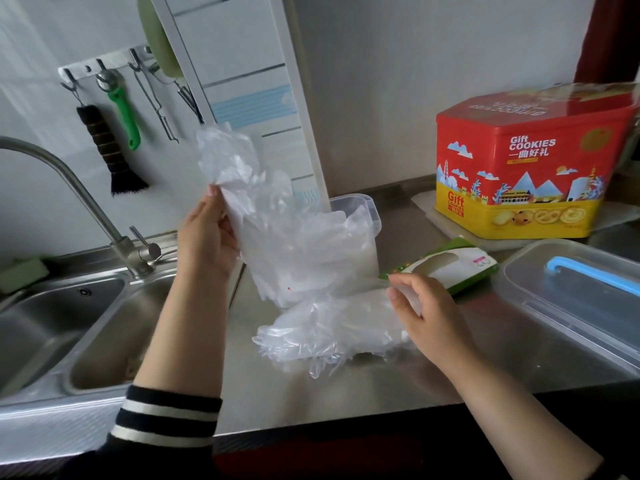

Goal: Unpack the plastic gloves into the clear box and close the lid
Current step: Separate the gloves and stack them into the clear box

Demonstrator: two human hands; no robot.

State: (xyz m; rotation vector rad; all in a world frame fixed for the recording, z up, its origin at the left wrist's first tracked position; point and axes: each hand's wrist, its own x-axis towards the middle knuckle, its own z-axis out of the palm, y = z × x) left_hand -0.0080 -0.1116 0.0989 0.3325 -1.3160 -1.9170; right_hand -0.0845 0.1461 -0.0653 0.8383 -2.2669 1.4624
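Holding a crinkled bunch of thin, see-through plastic gloves [256,209] upright by its left edge, the left hand [207,233] has fingers closed around the film, the bunch's long axis running from up near the wall down in front of the clear box [360,216]. The right hand [426,306] pinches the right end of a second glove pile [329,334] that lies flat, stretched left to right on the steel counter [398,386]. Open counter lies toward the near edge; the sink [86,327] borders the left, and the flat clear lid [571,299], green glove packet [450,265] and red cookie tin [526,161] crowd the right.
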